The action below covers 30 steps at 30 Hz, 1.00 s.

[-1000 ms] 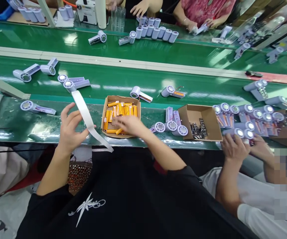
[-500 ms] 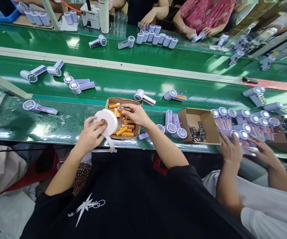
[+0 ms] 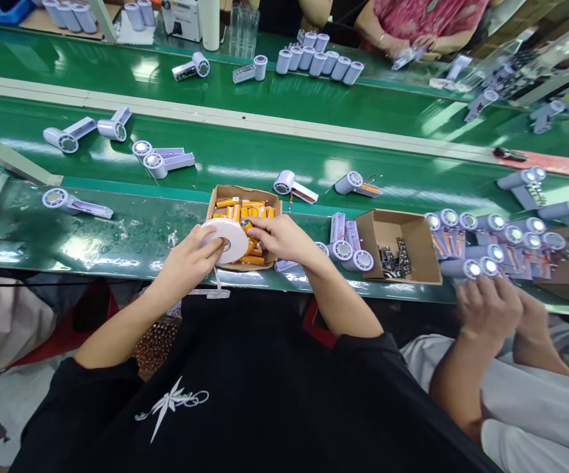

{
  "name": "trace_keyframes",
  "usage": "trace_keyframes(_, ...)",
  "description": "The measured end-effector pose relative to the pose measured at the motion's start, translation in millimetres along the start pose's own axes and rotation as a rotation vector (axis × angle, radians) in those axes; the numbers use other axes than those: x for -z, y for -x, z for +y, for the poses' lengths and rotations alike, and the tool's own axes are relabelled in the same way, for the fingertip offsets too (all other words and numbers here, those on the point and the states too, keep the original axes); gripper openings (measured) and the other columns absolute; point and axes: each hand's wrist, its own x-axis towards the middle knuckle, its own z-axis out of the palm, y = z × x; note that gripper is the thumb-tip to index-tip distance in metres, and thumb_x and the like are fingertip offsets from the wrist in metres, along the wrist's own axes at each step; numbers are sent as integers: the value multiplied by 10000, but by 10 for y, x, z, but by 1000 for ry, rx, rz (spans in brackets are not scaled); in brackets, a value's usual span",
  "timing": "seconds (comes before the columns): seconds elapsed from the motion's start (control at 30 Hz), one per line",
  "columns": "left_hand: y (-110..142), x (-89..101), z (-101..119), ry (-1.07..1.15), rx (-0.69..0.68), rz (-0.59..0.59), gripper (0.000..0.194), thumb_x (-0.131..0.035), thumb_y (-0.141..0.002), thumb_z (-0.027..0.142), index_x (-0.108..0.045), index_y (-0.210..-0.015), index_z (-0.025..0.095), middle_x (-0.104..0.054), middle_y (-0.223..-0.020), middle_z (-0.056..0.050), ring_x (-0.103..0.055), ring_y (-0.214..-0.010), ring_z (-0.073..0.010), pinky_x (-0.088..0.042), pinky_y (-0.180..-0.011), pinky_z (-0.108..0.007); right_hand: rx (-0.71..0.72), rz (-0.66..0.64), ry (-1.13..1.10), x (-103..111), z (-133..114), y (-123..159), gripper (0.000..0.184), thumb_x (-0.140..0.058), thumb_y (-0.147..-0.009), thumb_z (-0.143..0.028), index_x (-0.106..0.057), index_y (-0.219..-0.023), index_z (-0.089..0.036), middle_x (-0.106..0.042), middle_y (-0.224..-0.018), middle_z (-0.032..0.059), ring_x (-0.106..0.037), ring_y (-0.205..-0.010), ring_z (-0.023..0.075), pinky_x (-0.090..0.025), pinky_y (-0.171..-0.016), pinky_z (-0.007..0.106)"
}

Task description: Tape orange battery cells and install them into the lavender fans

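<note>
My left hand [image 3: 193, 259] is closed on a roll of white tape [image 3: 232, 240], fingers at its core. A loose strip of tape [image 3: 218, 284] hangs below the roll, over the bench edge. Just right of the roll, my right hand [image 3: 282, 235] pinches an orange battery [image 3: 246, 225], partly covered by its fingers. Both hands are over a cardboard box [image 3: 211, 209] that holds several orange batteries [image 3: 259, 210]. Beside my right wrist stand several lilac fan housings [image 3: 342, 249] with round heads and open handles.
An open cardboard box [image 3: 425, 246] with small circuit boards [image 3: 403, 256] stands to the right. Beyond it, a co-worker's hands [image 3: 491, 305] are at a cluster of fan housings [image 3: 491, 253]. More housings lie on the green conveyor belt [image 3: 235, 154]; one housing [image 3: 75, 202] is at left.
The tape roll, first held up edge-on at left, came right to the box and now tilts flatter. My right hand, earlier reaching among the batteries, has picked one up beside the roll.
</note>
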Motion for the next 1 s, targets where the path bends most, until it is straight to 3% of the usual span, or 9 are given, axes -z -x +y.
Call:
trace_keyframes(0.27, -151, 79, 45, -107, -91, -58, 423, -563, -1021, 8, -768, -1330, 212, -763, -1338, -96, -546, -1569, -311, -475, -1366, -551, -61, -25, -44, 74, 117, 55, 266, -679, -988, -285, -557, -760, -220, -547, -654, -53, -457, -653, 129, -332, -668, 298)
trace_keyframes(0.4, -247, 143, 38, -134, -137, -49, 425, -515, -1051, 33, -745, -1357, 215, -761, -1293, -98, -587, -1465, -294, -490, -1328, -541, -109, -4, -274, 97, 218, 44, 313, -795, -947, -423, -645, -773, -210, -605, -674, -38, -542, -687, 137, -426, -685, 290)
trace_keyframes(0.5, -312, 135, 49, -141, -48, 11, 425, -511, -1087, 92, -705, -1442, 224, -785, -1213, -107, -657, -1218, -298, -569, -1140, -539, -150, 314, -708, -170, 228, 0, 489, -863, -854, -662, -750, -1031, -221, -780, -915, 30, -716, -862, 200, -593, -794, 331)
trace_keyframes(0.6, -295, 0, 187, -87, 91, 47, 388, -600, -1108, 270, -691, -1482, 214, -798, -1219, -142, -647, -1091, -327, -534, -928, -552, -179, 703, -989, -535, 240, -33, 640, -829, -839, -764, -718, -1218, -260, -827, -1190, 86, -789, -1092, 243, -677, -906, 381)
trace_keyframes(0.67, -221, -147, 355, -17, 98, 58, 400, -666, -1088, 365, -717, -1454, 212, -797, -1267, -156, -640, -1068, -328, -486, -886, -538, -210, 804, -1045, -591, 317, -35, 625, -805, -865, -754, -703, -1235, -261, -819, -1271, 108, -784, -1197, 261, -700, -937, 394)
trace_keyframes(0.77, -92, -335, 569, 114, -78, -25, 340, -690, -1060, 304, -762, -1386, 239, -814, -1229, -123, -645, -1022, -287, -459, -874, -495, -206, 851, -940, -259, 530, 1, 574, -747, -927, -702, -708, -1274, -247, -803, -1297, 123, -746, -1319, 286, -717, -944, 394)
trace_keyframes(0.83, -92, -388, 554, 140, -98, -93, 388, -685, -1035, 242, -756, -1416, 249, -818, -1217, -121, -654, -1066, -301, -473, -909, -498, -186, 908, -810, 55, 637, 40, 578, -674, -989, -682, -689, -1384, -259, -774, -1363, 116, -700, -1420, 293, -724, -922, 375)
trace_keyframes(0.9, -211, -383, 370, 149, 0, -131, 477, -709, -1007, 247, -726, -1484, 247, -804, -1295, -146, -646, -1185, -353, -492, -991, -539, -196, 919, -755, 236, 640, 77, 575, -647, -1028, -649, -661, -1467, -278, -743, -1450, 101, -675, -1474, 288, -729, -897, 346)
trace_keyframes(1.0, -544, -307, -92, 366, -19, -261, 520, -784, -977, 395, -737, -1477, 261, -790, -1390, -129, -641, -1288, -371, -507, -1113, -555, -221, 871, -858, 149, 507, 125, 549, -718, -1022, -586, -668, -1477, -282, -749, -1493, 84, -727, -1415, 268, -736, -910, 329)
